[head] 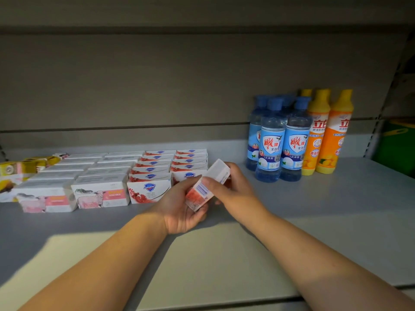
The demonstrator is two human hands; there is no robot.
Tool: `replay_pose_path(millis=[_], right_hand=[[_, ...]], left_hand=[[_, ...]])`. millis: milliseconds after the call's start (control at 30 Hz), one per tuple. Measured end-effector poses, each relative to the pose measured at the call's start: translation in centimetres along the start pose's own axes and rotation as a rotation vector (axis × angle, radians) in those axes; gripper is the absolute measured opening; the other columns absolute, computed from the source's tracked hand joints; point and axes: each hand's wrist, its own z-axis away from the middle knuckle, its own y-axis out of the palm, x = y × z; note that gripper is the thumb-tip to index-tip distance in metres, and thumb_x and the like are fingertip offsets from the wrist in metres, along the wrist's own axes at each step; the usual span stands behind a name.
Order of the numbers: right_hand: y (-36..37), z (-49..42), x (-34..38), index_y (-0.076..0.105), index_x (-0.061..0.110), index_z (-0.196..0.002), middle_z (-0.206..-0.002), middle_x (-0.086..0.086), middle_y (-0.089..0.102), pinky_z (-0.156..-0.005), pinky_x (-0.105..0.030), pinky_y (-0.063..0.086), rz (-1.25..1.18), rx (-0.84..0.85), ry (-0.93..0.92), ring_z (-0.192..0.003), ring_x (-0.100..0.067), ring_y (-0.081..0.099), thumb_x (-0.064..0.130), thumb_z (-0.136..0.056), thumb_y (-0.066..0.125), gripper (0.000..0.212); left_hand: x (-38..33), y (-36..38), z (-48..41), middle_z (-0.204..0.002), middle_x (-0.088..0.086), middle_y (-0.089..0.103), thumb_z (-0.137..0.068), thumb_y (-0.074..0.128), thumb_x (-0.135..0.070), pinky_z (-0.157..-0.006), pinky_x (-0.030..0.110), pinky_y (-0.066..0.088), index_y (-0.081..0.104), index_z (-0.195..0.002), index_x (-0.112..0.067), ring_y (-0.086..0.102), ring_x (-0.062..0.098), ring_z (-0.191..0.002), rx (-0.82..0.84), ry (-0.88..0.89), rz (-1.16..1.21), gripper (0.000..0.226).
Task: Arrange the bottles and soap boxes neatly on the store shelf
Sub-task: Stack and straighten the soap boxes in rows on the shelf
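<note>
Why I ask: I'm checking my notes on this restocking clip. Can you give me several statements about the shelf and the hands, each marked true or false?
1. The left hand and the right hand both hold one soap box. True.
2. The blue bottles lie on their sides. False: they stand upright.
3. The orange bottles stand to the right of the blue ones. True.
4. The held soap box lies flat on the shelf. False: it is tilted in the hands.
5. The rows of soap boxes sit to the left of the bottles. True.
</note>
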Motion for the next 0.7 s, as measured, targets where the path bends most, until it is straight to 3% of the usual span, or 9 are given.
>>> replay_pose_path(millis=[100,167,267,367,433,533,600,700], right_hand=[[-0.7,-0.3,0.1,0.054,0.026,-0.098,-0.092,0.001,0.067,-0.066,-0.027,0.056,-0.146,0.03,0.159,-0.074,-0.007,0.066,0.019,-0.084,0.066,0.02],[-1.0,-0.5,0.5,0.054,0.017,-0.107,-0.096,-0.009,0.066,-0.07,-0.032,0.057,-0.317,0.112,0.224,-0.074,-0.016,0.067,0.011,-0.087,0.059,0.021],[-1.3,-0.6,0.8,0.052,0.013,-0.11,-0.095,-0.013,0.062,-0.063,-0.033,0.059,-0.476,0.194,0.294,-0.065,-0.02,0.068,0.003,-0.091,0.05,0.021],[-1.8,-0.7,0.4,0.051,0.011,-0.118,-0.1,-0.01,0.063,-0.056,-0.027,0.057,-0.402,0.16,0.265,-0.063,-0.018,0.069,-0.003,-0.089,0.054,0.033],[-2.3,-0.8,0.0,0.053,0.013,-0.114,-0.107,-0.008,0.062,-0.062,-0.025,0.057,-0.359,0.12,0.17,-0.069,-0.017,0.068,-0.01,-0.085,0.056,0.037],[-2.5,-0.8,-0.6,0.055,0.019,-0.103,-0.111,0.002,0.061,-0.076,-0.021,0.055,-0.199,0.048,-0.006,-0.081,-0.006,0.067,-0.017,-0.078,0.061,0.044],[-2.6,-0.9,-0.8,0.057,0.026,-0.098,-0.101,0.018,0.065,-0.078,-0.015,0.051,-0.015,0.027,-0.109,-0.084,0.005,0.063,-0.015,-0.075,0.066,0.047],[-2.7,-0.9,-1.0,0.057,0.03,-0.098,-0.097,0.024,0.065,-0.082,-0.018,0.05,0.055,0.062,-0.174,-0.093,0.003,0.062,-0.015,-0.074,0.066,0.052]], left_hand=[[-0.3,0.2,0.1,-0.055,0.006,0.057,-0.074,0.059,-0.06,-0.03,0.014,0.032,0.071,-0.067,-0.017,0.044,0.011,-0.033,-0.254,0.133,-0.264,0.045],[-0.8,0.2,0.2,-0.055,0.004,0.056,-0.083,0.051,-0.063,-0.033,0.013,0.025,0.068,-0.07,-0.02,0.036,0.009,-0.034,-0.371,0.333,-0.345,0.048],[-1.4,0.1,0.4,-0.063,0.001,0.061,-0.09,0.048,-0.056,-0.037,0.019,0.037,0.063,-0.084,-0.019,0.047,0.011,-0.042,-0.472,0.632,-0.459,0.04],[-1.4,-0.1,0.8,-0.085,0.0,0.073,-0.086,0.06,-0.045,-0.054,0.022,0.053,0.066,-0.091,-0.025,0.069,0.011,-0.071,-0.418,0.811,-0.513,0.022],[-1.3,0.1,0.8,-0.102,0.006,0.073,-0.077,0.06,-0.049,-0.069,0.026,0.056,0.064,-0.101,-0.022,0.07,0.019,-0.093,-0.246,0.812,-0.44,0.037],[-1.5,0.7,0.9,-0.115,0.012,0.068,-0.078,0.049,-0.054,-0.082,0.027,0.055,0.058,-0.114,-0.012,0.065,0.021,-0.108,-0.134,0.702,-0.243,0.055],[-1.9,0.7,1.3,-0.117,0.015,0.067,-0.08,0.052,-0.049,-0.082,0.03,0.056,0.057,-0.119,-0.007,0.065,0.023,-0.108,-0.075,0.577,-0.126,0.057],[-2.1,0.4,2.1,-0.111,0.017,0.069,-0.076,0.065,-0.031,-0.07,0.035,0.059,0.058,-0.118,-0.006,0.069,0.028,-0.097,-0.094,0.376,-0.063,0.049]])
